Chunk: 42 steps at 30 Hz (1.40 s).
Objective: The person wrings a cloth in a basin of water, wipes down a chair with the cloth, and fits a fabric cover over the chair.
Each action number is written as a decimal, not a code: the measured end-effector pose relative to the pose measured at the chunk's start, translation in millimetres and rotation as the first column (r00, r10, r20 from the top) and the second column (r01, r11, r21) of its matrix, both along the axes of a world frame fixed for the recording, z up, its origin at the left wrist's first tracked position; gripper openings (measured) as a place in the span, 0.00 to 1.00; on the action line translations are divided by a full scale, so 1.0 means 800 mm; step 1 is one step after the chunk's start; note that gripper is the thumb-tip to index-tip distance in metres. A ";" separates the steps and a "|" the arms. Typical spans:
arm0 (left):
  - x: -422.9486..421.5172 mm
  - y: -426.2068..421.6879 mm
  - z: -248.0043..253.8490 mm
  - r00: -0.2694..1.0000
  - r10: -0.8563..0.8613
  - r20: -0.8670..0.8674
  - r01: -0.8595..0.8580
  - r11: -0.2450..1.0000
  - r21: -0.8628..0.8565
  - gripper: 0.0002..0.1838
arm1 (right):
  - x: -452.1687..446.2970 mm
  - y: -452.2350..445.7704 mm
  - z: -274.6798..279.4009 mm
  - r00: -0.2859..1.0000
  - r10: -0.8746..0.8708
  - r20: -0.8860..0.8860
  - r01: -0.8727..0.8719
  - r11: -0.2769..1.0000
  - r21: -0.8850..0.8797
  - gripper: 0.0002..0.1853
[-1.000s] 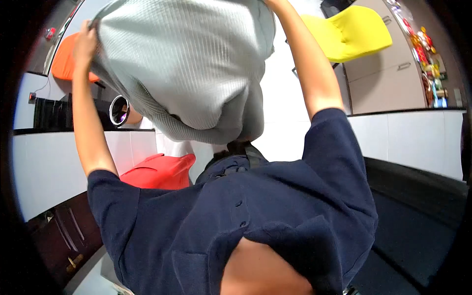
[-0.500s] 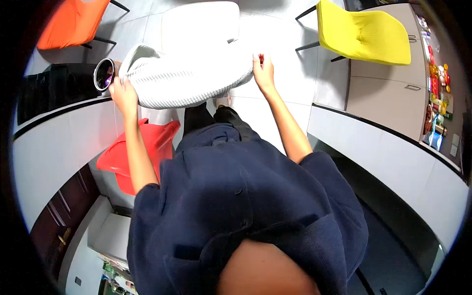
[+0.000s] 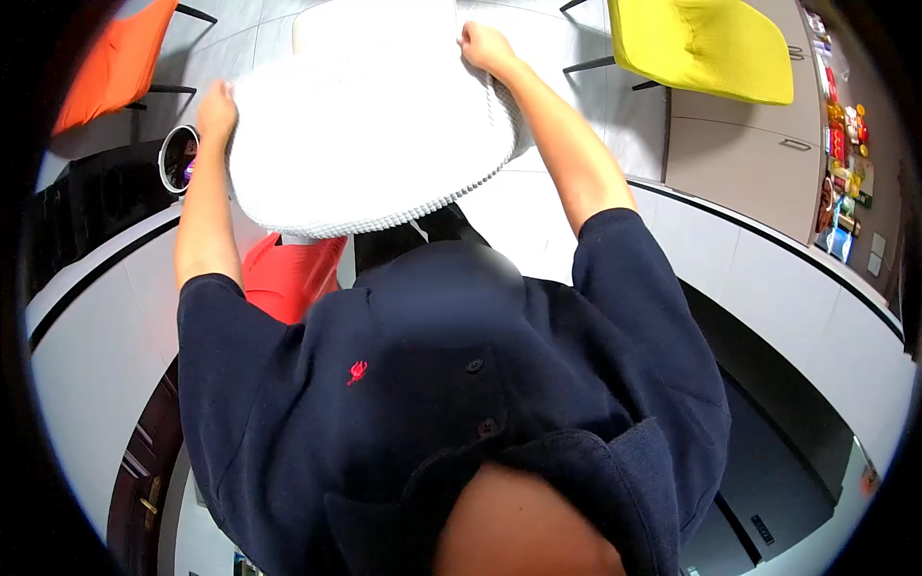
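A white ribbed chair cover is spread wide in front of me, its thick gathered edge hanging toward my body. My left hand has its fingers closed on the cover's left side. At the upper right, my right hand grips the other side, fingers curled in. Beyond the fabric is a white chair, partly hidden by the cover; bright glare blurs where one meets the other.
An orange chair is at upper left and a yellow chair at upper right. Near my left arm are a red chair and a round white-rimmed mirror. Grey cabinets stand right, beside packaged goods.
The bunched cover has been opened out and raised over the white chair. Both hands have moved forward and outward, my left to the left and my right up and slightly left.
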<state>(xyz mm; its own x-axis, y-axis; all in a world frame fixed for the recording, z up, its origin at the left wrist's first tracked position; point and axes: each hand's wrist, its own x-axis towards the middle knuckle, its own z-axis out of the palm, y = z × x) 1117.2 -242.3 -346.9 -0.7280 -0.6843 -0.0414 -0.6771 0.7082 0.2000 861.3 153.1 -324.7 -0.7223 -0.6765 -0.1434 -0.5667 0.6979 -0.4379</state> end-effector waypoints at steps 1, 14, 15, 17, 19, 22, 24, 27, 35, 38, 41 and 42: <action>0.016 -0.002 -0.026 0.999 -0.038 -0.026 0.042 0.988 0.151 0.16 | 0.004 0.011 -0.007 0.999 0.019 0.042 -0.017 0.999 -0.052 0.14; 0.151 0.305 0.157 0.861 0.149 -0.486 -0.161 0.987 0.018 0.11 | 0.198 0.168 0.093 0.852 -0.273 0.446 0.481 0.743 -0.466 0.14; 0.147 0.296 0.167 0.864 0.140 -0.483 -0.195 0.979 -0.066 0.10 | 0.194 0.164 0.111 0.863 -0.291 0.412 0.468 0.767 -0.439 0.14; 0.141 0.258 0.199 0.833 0.191 -0.519 -0.256 0.965 -0.056 0.11 | 0.180 0.153 0.154 0.919 -0.265 0.292 0.384 0.770 -0.509 0.13; 0.150 0.206 0.235 0.805 0.304 -0.510 -0.184 0.944 0.273 0.13 | 0.159 0.142 0.200 0.954 -0.208 0.216 0.295 0.785 -0.545 0.14; 0.175 0.196 0.223 0.968 0.245 0.057 -0.241 0.833 0.497 0.24 | 0.126 0.124 0.247 0.930 -0.172 0.324 0.336 0.754 -0.565 0.15; 0.175 0.261 0.206 0.939 0.187 0.287 -0.339 0.630 0.699 0.31 | 0.120 0.110 0.256 0.954 -0.159 0.254 0.272 0.817 -0.509 0.14; 0.184 0.326 0.132 0.783 0.564 -0.263 -0.061 0.490 0.870 0.24 | 0.105 0.113 0.213 0.939 -0.165 0.303 0.254 0.924 -0.286 0.13; 0.160 0.270 0.197 0.818 0.368 -0.442 -0.240 0.917 0.320 0.25 | 0.164 0.197 0.089 0.908 -0.172 0.382 0.318 0.878 -0.359 0.21; 0.153 0.228 0.226 0.793 0.399 -0.460 -0.278 0.910 0.309 0.27 | 0.198 0.192 0.113 0.771 -0.159 0.617 0.420 0.855 -0.305 0.17; 0.145 0.190 0.290 0.728 0.406 -0.552 -0.295 0.913 0.282 0.26 | 0.199 0.194 0.211 0.729 -0.233 0.644 0.502 0.822 -0.270 0.16; 0.140 0.173 0.306 0.702 0.428 -0.570 -0.289 0.902 0.321 0.25 | 0.197 0.192 0.254 0.712 -0.273 0.647 0.538 0.805 -0.252 0.15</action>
